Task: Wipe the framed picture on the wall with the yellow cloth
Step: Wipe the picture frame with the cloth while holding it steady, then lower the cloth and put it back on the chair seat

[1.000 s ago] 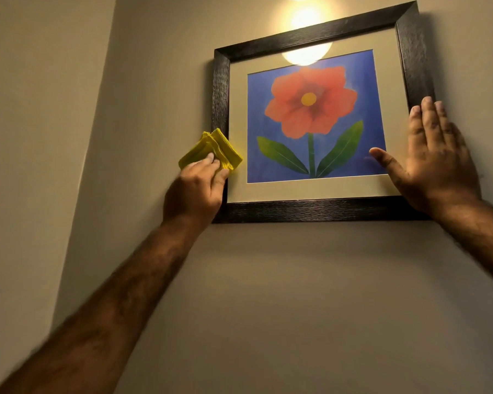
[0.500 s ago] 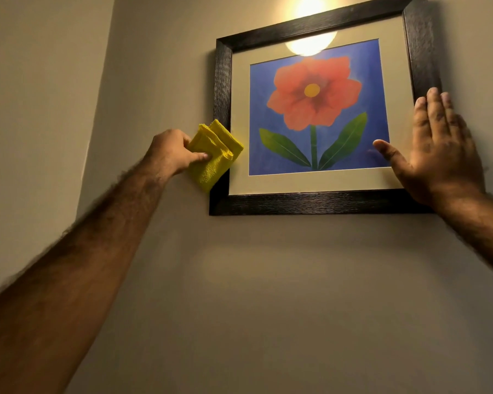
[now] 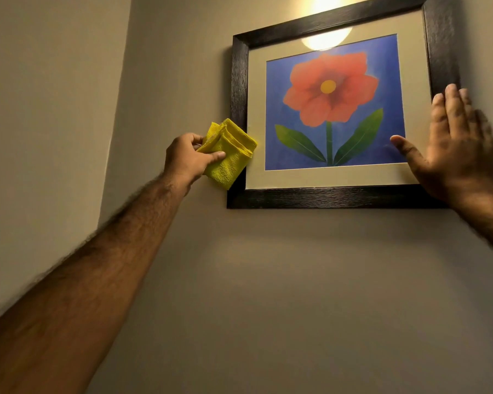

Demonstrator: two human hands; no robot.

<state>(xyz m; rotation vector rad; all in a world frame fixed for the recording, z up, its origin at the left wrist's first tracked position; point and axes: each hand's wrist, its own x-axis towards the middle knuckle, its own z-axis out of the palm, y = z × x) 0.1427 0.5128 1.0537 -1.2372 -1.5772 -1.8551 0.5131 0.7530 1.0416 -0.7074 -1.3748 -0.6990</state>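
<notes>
A framed picture (image 3: 329, 199) with a dark wooden frame hangs on the wall; it shows a red flower with green leaves on blue, inside a cream mat. My left hand (image 3: 187, 160) grips a folded yellow cloth (image 3: 228, 153) against the frame's left side near its lower corner. My right hand (image 3: 456, 143) lies flat and spread on the frame's lower right corner, thumb on the glass, holding nothing. The frame's top right corner is cut off by the view's edge.
A wall lamp's glow (image 3: 326, 1) shines above the frame and reflects in the glass (image 3: 325, 41). A side wall (image 3: 46, 109) meets this wall in a corner at the left. Bare beige wall (image 3: 296, 294) stretches below the frame.
My left hand swung out to the left of the frame, turning the cloth so it hangs down along the frame's left side. My right hand stayed flat on the lower right corner.
</notes>
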